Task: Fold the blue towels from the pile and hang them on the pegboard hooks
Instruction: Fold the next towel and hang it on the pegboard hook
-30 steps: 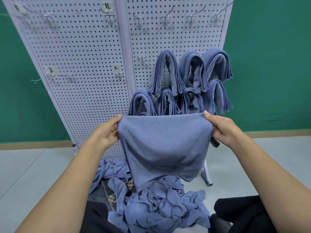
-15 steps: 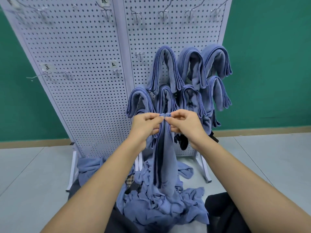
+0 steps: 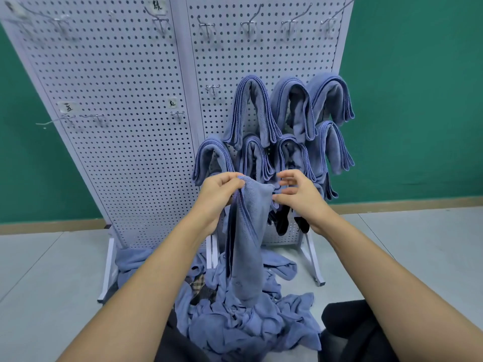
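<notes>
A blue towel [image 3: 245,244], folded lengthwise into a narrow strip, hangs in front of the white pegboard [image 3: 130,126] with its lower end on the towel pile [image 3: 248,325] on the floor. My left hand [image 3: 222,190] grips the towel's top left corner. My right hand [image 3: 295,195] is beside the top right fold with its fingers spread and its thumb at the cloth's edge, holding nothing. Several folded blue towels [image 3: 261,113] hang in two rows on the right panel's hooks, just behind my hands.
An empty hook [image 3: 213,88] sits left of the upper row of towels, another hook [image 3: 177,114] on the left panel. More bare hooks [image 3: 251,24] line the top. Black items [image 3: 283,220] dangle below the hung towels. A plaid cloth [image 3: 198,283] lies in the pile. My dark-clad knee [image 3: 347,333] is bottom right.
The towel, first held spread wide between both hands, was folded in half as the hands met. Now my right hand has let go and opened; my left hand keeps the top.
</notes>
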